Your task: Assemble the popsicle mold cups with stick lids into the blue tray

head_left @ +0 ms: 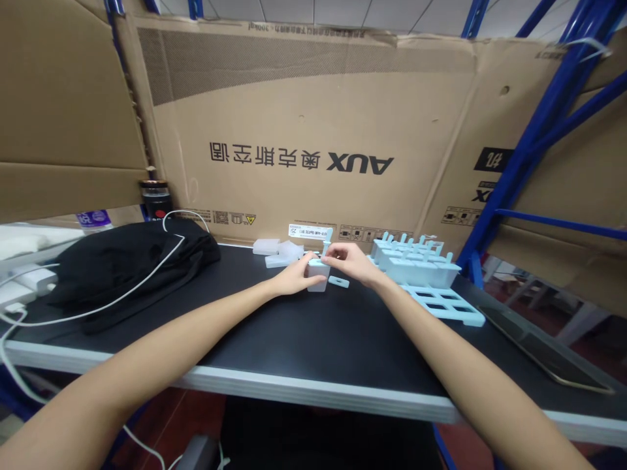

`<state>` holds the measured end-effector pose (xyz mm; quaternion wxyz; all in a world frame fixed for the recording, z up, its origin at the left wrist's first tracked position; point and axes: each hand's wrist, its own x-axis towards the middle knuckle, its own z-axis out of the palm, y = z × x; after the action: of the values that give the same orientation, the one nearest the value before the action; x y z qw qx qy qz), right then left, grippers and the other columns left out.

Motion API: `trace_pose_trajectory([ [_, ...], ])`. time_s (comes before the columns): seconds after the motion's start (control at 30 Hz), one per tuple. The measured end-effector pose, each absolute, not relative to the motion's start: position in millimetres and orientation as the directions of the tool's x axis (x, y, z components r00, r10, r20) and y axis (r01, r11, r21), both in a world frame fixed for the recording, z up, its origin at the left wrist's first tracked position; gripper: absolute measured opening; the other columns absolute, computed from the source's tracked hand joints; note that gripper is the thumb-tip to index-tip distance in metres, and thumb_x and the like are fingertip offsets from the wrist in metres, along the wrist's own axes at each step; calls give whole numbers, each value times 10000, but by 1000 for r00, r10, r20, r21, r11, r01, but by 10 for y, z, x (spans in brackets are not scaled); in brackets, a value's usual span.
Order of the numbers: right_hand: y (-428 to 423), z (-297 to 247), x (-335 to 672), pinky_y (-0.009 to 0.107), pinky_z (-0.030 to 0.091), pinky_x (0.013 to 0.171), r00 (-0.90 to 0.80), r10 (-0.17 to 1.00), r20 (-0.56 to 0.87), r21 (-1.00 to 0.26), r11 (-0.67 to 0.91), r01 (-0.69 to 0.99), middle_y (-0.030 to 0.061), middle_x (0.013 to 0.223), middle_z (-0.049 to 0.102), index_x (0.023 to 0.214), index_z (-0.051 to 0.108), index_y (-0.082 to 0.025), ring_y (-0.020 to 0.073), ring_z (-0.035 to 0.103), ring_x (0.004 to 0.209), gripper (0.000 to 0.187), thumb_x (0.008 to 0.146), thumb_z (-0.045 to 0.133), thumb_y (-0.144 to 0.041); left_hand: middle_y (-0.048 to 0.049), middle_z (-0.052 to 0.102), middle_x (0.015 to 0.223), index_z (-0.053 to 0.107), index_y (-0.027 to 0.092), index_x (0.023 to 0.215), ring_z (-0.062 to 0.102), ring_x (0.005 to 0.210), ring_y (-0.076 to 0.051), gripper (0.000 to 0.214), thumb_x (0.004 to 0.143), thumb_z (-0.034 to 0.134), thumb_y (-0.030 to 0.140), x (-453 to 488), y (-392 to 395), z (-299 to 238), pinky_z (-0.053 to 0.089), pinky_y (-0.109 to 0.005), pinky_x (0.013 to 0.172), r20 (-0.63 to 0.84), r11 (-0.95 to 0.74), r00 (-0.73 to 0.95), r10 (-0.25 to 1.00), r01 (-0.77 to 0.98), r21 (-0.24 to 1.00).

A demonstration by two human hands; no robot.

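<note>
Upright on the black tabletop stands a translucent popsicle mold cup [318, 283] with a light blue lid on top. My left hand [292, 277] is closed around its side. Just above the cup's right edge, my right hand [349, 260] pinches a light blue popsicle stick [328, 235], held upright; whether its lower end touches the lid is hidden by the fingers. A small light blue lid [339, 282] with a slot lies flat right of the cup. Several translucent mold cups [279, 260] lie behind my left hand.
To the right is a light blue popsicle mold set [421, 269] with sticks upright, beside a light blue slotted rack [448, 305]. A dark flat tablet-like object [543, 349] lies at the right edge. Black cloth [132, 274] and a white cable [142, 287] occupy the left. Cardboard [304, 117] walls the back.
</note>
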<state>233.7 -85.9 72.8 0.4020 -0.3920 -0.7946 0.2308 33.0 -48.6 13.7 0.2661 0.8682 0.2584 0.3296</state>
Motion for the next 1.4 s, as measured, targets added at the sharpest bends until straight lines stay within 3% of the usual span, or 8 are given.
trace_pose_trajectory([
  [0.3, -905, 719, 2326, 291, 415, 654, -351, 820, 452, -683, 571, 455, -3, 720, 558, 768, 633, -174, 133, 485, 684, 287, 767, 686, -456, 38, 486, 691, 431, 210, 1134, 514, 591, -153, 479, 853, 610, 555, 344, -497, 137, 384, -273, 556, 430, -716, 650, 627, 262, 648],
  [0.47, -904, 706, 2335, 307, 447, 713, -336, 832, 442, -701, 554, 450, 24, 838, 604, 916, 657, -176, 150, 526, 771, 286, 762, 695, -414, 45, 476, 674, 420, 205, 1144, 499, 576, -146, 495, 856, 603, 563, 349, -508, 148, 381, -272, 559, 426, -716, 653, 627, 266, 646],
  [0.6, -925, 705, 2364, 316, 460, 749, -360, 831, 423, -695, 553, 460, 44, 920, 634, 930, 660, -181, 156, 545, 813, 280, 790, 670, -423, 43, 488, 668, 411, 198, 1178, 516, 579, -157, 547, 846, 603, 589, 347, -502, 134, 388, -280, 557, 422, -711, 635, 647, 301, 636],
  [0.7, -943, 704, 2401, 309, 459, 742, -398, 820, 411, -665, 568, 484, 50, 969, 641, 940, 657, -185, 156, 548, 819, 307, 790, 672, -453, 4, 576, 769, 407, 202, 1226, 576, 647, -182, 585, 835, 618, 581, 343, -476, 99, 431, -300, 591, 398, -722, 672, 624, 301, 623],
  [0.9, -1091, 963, 2623, 292, 435, 668, -498, 789, 360, -529, 612, 588, 30, 865, 633, 918, 652, -184, 145, 531, 727, 390, 726, 724, -516, -87, 657, 1100, 436, 211, 1278, 640, 965, -237, 567, 839, 656, 494, 338, -473, 90, 508, -348, 773, 333, -782, 812, 478, 221, 583],
  [1.13, -1464, 1422, 3444, 292, 430, 644, -311, 882, 354, -462, 455, 761, 29, 819, 636, 959, 642, -204, 164, 552, 705, 471, 708, 732, -593, -75, 578, 1288, 601, 234, 1057, 485, 1240, -280, 254, 928, 545, 446, 331, -558, 159, 389, -442, 1043, 349, -931, 869, 351, 284, 230],
  [1.4, -1469, 1352, 4020, 284, 421, 631, -235, 938, 254, -370, 319, 873, 25, 736, 601, 830, 601, -197, 172, 543, 695, 507, 659, 727, -658, -40, 598, 1319, 550, 257, 1235, 480, 1260, -239, 317, 973, 466, 415, 328, -566, 182, 369, -400, 1086, 303, -939, 894, 330, 278, 203],
])
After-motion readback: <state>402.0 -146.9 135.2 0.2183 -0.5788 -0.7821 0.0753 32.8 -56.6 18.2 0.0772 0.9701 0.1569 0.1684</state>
